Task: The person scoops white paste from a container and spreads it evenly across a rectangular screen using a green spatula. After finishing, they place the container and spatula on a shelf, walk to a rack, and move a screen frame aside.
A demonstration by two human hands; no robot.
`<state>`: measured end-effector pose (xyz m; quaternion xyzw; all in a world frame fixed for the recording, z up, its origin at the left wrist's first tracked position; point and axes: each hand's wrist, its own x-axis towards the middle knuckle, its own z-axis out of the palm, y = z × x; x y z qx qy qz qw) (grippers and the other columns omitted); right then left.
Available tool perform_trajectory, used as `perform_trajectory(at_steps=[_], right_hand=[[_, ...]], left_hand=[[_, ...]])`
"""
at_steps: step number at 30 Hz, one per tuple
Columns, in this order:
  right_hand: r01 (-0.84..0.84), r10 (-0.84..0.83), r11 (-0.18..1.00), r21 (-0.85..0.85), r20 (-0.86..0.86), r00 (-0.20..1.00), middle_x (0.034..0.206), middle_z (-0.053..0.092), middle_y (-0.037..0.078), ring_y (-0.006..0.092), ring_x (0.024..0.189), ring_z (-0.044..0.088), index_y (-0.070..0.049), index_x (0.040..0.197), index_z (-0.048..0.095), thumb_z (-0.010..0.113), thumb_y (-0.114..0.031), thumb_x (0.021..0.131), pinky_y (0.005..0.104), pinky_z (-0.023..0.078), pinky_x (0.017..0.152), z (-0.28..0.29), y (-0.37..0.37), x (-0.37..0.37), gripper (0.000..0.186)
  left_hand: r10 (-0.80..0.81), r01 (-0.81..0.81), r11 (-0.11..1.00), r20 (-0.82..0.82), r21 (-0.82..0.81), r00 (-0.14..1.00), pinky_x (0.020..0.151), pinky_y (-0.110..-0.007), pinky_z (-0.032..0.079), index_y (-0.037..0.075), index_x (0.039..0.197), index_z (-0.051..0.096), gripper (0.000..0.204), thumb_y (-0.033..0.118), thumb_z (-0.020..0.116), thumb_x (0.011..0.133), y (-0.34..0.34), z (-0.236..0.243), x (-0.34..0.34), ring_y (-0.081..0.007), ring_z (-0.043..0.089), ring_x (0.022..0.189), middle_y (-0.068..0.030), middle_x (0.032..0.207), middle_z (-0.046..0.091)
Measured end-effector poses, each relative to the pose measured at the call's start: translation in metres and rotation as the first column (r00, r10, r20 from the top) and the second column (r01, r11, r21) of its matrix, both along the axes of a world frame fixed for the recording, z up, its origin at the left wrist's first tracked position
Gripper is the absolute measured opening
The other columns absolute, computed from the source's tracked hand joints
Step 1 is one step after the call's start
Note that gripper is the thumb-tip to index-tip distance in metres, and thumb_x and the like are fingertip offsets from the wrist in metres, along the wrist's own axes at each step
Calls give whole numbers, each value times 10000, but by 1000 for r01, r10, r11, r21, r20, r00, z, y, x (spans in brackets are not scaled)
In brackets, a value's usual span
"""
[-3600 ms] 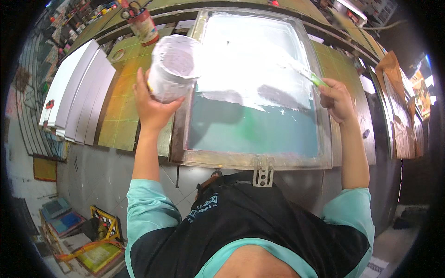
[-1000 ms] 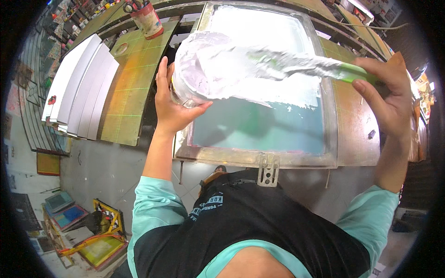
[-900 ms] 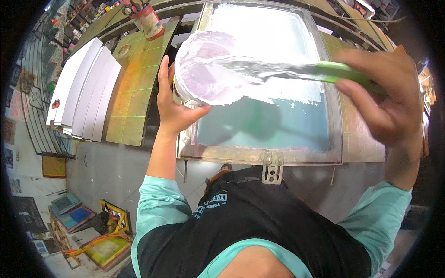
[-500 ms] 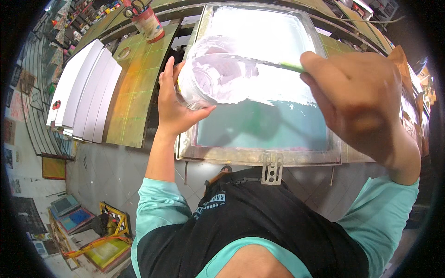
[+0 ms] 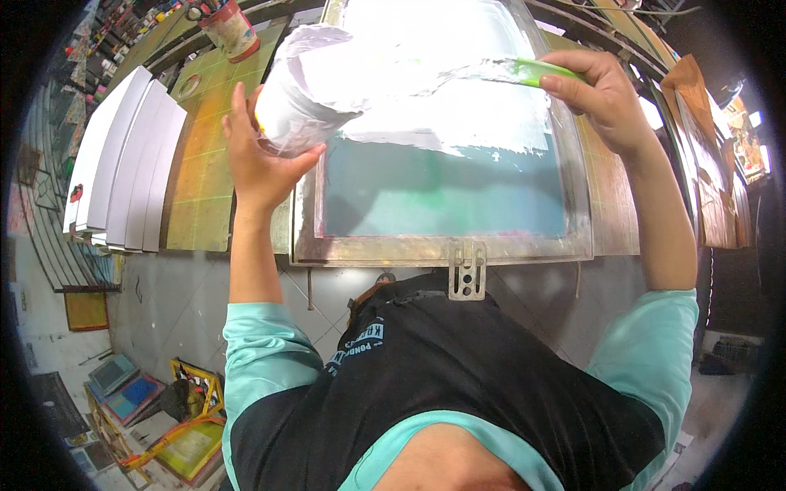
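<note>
My left hand (image 5: pixel 260 168) is wrapped round a pale plastic tub (image 5: pixel 296 102) smeared with white ink. The tub is tilted, its mouth toward the right, above the left part of a screen-printing frame (image 5: pixel 377 255). In my right hand (image 5: pixel 607 102) a spatula (image 5: pixel 532 72) is pinched by its green handle. Its blade, coated in white, points left over the screen, apart from the tub. Thick white ink (image 5: pixel 401 137) covers the far part of the mesh, with a ragged near edge. The near mesh (image 5: pixel 377 196) shows blue-green. Glare hides detail in the ink.
A perforated metal bracket (image 5: pixel 467 274) sits at the frame's near edge. To the left are a stack of white sheets (image 5: pixel 123 164), a yellow-green board (image 5: pixel 201 180) and a red-rimmed cup of tools (image 5: pixel 231 33). Brown paper (image 5: pixel 696 123) hangs at the right.
The spatula has come away from the tub and now shows its coated blade. My left hand has shifted left with the tub, which is turned further on its side.
</note>
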<state>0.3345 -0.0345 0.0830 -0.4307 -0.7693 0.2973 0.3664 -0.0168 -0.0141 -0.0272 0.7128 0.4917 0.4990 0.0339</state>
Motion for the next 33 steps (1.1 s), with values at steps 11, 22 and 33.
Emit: perform_trajectory(at_steps=[11, 22, 33], right_hand=[[534, -463, 769, -352, 269, 844, 557, 394, -77, 19, 475, 297, -32, 926, 646, 629, -250, 770, 202, 210, 429, -52, -14, 91, 269], [528, -388, 796, -297, 420, 820, 669, 529, 7, 96, 617, 443, 0, 879, 651, 639, -259, 745, 252, 338, 559, -75, 8, 84, 293], [443, -319, 840, -312, 376, 870, 521, 439, -30, 60, 472, 352, -11, 776, 653, 646, -238, 738, 233, 264, 437, -78, 45, 19, 230]], left_hand=[[-44, 92, 989, 360, -116, 932, 871, -325, 439, -52, 1313, 190, 1036, 99, 824, 508, -8, -11, -14, -225, 493, 1054, -163, 1210, 440], [-100, 178, 975, 450, -133, 887, 881, -312, 423, -24, 1309, 230, 994, 68, 813, 509, -9, -16, -15, -205, 491, 1055, -138, 1191, 458], [-8, 83, 985, 439, -152, 899, 896, -320, 404, -22, 1318, 206, 1031, 79, 815, 493, -16, -29, -30, -220, 490, 1054, -152, 1187, 458]])
